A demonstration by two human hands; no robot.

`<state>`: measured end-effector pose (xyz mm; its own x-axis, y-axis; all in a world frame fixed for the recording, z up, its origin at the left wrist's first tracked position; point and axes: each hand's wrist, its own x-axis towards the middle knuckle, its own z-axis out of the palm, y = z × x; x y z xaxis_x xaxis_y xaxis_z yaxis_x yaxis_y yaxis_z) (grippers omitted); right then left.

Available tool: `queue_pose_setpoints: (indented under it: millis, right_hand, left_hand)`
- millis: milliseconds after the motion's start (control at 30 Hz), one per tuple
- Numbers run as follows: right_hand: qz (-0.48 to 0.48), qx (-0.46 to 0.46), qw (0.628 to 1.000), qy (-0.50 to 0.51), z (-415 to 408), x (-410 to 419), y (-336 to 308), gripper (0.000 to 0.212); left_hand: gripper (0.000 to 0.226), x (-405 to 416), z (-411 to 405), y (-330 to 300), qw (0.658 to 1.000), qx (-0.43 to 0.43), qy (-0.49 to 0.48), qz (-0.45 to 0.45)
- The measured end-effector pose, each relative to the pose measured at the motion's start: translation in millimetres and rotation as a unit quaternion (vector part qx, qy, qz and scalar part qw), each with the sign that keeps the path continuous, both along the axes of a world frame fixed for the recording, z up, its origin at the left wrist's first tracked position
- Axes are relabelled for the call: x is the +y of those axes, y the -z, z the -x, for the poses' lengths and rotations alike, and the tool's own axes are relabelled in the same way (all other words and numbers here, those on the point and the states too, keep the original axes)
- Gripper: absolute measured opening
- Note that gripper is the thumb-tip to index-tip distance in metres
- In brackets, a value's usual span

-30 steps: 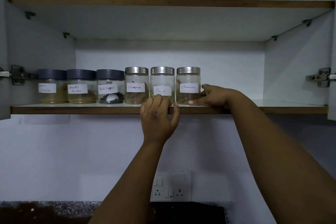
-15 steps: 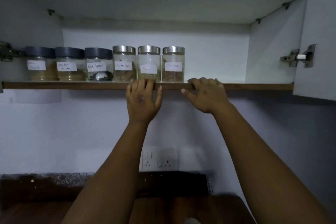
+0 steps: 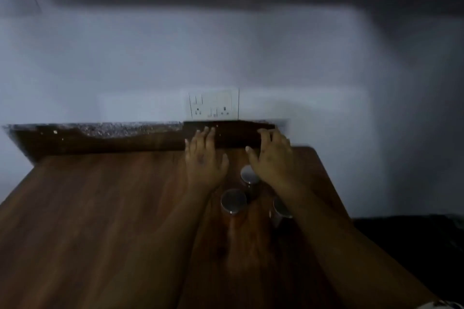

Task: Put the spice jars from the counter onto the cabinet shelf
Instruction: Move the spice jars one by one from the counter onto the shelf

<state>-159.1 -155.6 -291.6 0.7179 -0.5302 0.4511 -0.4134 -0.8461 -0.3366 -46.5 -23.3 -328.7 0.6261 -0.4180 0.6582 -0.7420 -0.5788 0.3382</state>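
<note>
Wood-grain counter (image 3: pixel 100 221) fills the lower part of the blurred head view, with a pale wall (image 3: pixel 125 63) behind it and a double wall socket (image 3: pixel 213 104) set just above the counter's dark back edge. Left of the socket, a speckled stone strip (image 3: pixel 100 126) runs along that back edge.

Below the socket, three spice jars with metal lids stand on the counter in a loose cluster. The far jar (image 3: pixel 248 174) is closest to the socket; its right side is partly covered by the right hand (image 3: pixel 272 158). The middle jar (image 3: pixel 233 200) stands nearer the camera, in the open between both forearms. The right jar (image 3: pixel 280 208) is half hidden behind the right forearm.

The left hand (image 3: pixel 203 158) hovers below the socket, left of the far jar, fingers straight and slightly spread, holding nothing. The right hand's fingers are also loosely spread; motion blur leaves it unclear whether it touches the far jar's lid.
</note>
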Motion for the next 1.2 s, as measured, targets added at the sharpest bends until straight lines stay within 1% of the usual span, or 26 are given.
queue_pose_setpoints:
  millis: [67,133,233,267,333,433,533,633,700,767,833,900,967,1000,1067,1100,1133,1167,1200]
  right_hand:
    - [-0.032,0.049,0.998,-0.036,10,6,34,0.06]
    - [-0.084,0.095,0.989,-0.071,17,13,64,0.065]
    - [-0.143,0.181,0.967,-0.11,21,20,101,0.083]
    - [-0.15,0.196,0.961,-0.124,19,22,109,0.087]
    - [-0.149,0.211,0.954,-0.15,13,27,121,0.09]
    - [-0.152,0.236,0.945,-0.166,2,36,133,0.096]
    - [-0.166,0.272,0.929,-0.19,-8,41,141,0.085]
    - [-0.149,0.271,0.933,-0.184,-13,39,143,0.073]
    - [-0.139,0.274,0.936,-0.172,-14,38,141,0.071]
    - [-0.148,0.291,0.932,-0.16,-12,37,135,0.068]
    - [-0.18,0.288,0.93,-0.142,-10,35,124,0.067]
    - [-0.222,0.271,0.927,-0.133,-8,37,105,0.07]
    - [-0.247,0.253,0.927,-0.128,-8,41,82,0.069]
    - [-0.261,0.244,0.926,-0.121,-9,44,69,0.069]
    - [-0.289,0.222,0.924,-0.112,-10,45,44,0.07]
    - [-0.309,0.21,0.92,-0.119,-10,43,32,0.07]
    - [-0.35,0.192,0.906,-0.139,-9,39,21,0.068]
    - [-0.412,0.172,0.879,-0.168,-8,33,11,0.063]
    - [-0.481,0.158,0.841,-0.193,-5,28,3,0.059]
  left_hand:
    - [0.07,8,19,39,0.999,0.037,0.014,-0.035]
    - [0.072,18,34,71,0.992,0.104,0.016,-0.066]
    - [0.079,31,46,105,0.977,0.179,0.004,-0.114]
    - [0.08,36,47,108,0.975,0.192,0.0,-0.113]
    - [0.075,48,48,107,0.972,0.212,-0.014,-0.096]
    - [0.068,60,50,107,0.973,0.207,-0.031,-0.099]
    - [0.076,66,61,115,0.965,0.234,-0.006,-0.119]
    - [0.085,68,75,121,0.961,0.238,0.023,-0.135]
    - [0.088,68,82,122,0.96,0.244,0.034,-0.136]
    - [0.092,67,85,123,0.952,0.274,0.034,-0.135]
    - [0.103,67,87,122,0.942,0.311,0.026,-0.125]
    - [0.114,67,88,118,0.927,0.36,0.028,-0.1]
    - [0.119,65,90,111,0.919,0.387,0.034,-0.061]
    - [0.116,63,90,107,0.922,0.384,0.032,-0.028]
    - [0.099,61,85,94,0.921,0.387,0.025,0.044]
    - [0.091,61,79,86,0.907,0.414,0.036,0.076]
    - [0.083,63,73,75,0.88,0.459,0.067,0.105]
    - [0.074,65,67,65,0.841,0.516,0.107,0.125]
    - [0.067,67,63,54,0.791,0.575,0.156,0.143]
